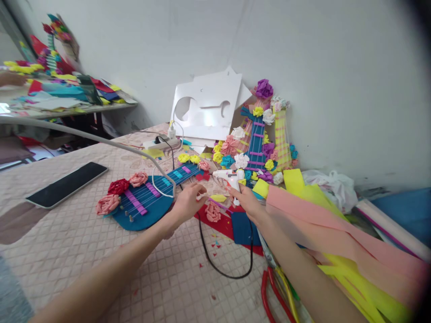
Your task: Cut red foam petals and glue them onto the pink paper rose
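Observation:
In the head view, my right hand [248, 202] grips a white glue gun [225, 174] by its handle, nozzle pointing left. My left hand [189, 202] is closed, fingertips pinched together just left of the gun; whatever they hold is too small to make out. Beside my left hand lies a blue craft guitar [148, 211] with strings, purple strips, and red and pink fabric flowers [107, 204] on its body. A loose pink flower [213, 211] rests on a red sheet [222, 228] between my hands, near a blue piece [244, 229].
A black cord [224, 273] loops below my hands, near red-handled scissors [269, 291]. Pink sheets [323, 224] pile at right. Finished guitars [256, 139] and white cut boards [208, 107] lean against the wall. A phone [69, 184], power strip [161, 142] and white cable [111, 142] are at left.

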`<action>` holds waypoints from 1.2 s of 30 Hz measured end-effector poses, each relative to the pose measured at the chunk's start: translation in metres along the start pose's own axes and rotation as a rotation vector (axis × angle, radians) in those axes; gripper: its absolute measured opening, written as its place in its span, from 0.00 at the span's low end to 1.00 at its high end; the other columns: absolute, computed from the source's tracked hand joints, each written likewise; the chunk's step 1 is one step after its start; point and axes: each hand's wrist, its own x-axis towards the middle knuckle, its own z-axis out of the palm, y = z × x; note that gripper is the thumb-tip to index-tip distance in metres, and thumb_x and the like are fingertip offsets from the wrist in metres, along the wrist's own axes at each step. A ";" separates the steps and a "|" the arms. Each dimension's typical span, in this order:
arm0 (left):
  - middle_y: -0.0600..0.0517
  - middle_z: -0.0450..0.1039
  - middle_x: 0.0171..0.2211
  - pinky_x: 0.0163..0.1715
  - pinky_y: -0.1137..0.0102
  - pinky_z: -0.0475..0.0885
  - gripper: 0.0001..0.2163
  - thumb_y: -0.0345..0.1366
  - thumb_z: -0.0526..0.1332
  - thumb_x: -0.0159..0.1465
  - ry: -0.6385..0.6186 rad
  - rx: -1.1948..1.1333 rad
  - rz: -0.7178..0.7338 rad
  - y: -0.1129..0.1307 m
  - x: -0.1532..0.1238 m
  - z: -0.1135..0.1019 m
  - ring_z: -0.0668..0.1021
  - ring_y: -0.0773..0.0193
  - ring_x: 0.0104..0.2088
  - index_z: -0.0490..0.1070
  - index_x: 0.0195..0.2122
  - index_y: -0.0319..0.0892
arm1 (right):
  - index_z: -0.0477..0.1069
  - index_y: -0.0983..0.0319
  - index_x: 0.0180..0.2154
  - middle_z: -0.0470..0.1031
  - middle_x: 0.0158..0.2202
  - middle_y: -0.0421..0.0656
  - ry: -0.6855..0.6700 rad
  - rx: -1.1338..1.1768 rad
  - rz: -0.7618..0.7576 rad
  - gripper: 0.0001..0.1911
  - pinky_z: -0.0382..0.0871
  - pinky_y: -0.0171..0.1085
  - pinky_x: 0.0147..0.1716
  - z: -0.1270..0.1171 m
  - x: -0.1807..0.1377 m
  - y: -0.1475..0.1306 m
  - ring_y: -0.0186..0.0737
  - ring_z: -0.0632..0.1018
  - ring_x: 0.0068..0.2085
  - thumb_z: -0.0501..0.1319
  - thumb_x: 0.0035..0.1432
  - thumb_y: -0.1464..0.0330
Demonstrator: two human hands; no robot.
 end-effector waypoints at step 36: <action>0.45 0.77 0.33 0.38 0.72 0.75 0.13 0.36 0.51 0.69 -0.122 -1.612 -0.694 0.013 0.001 -0.039 0.80 0.64 0.34 0.72 0.35 0.37 | 0.66 0.62 0.27 0.65 0.18 0.37 0.016 -0.175 -0.141 0.18 0.59 0.34 0.21 0.006 -0.065 -0.019 0.34 0.67 0.20 0.59 0.56 0.54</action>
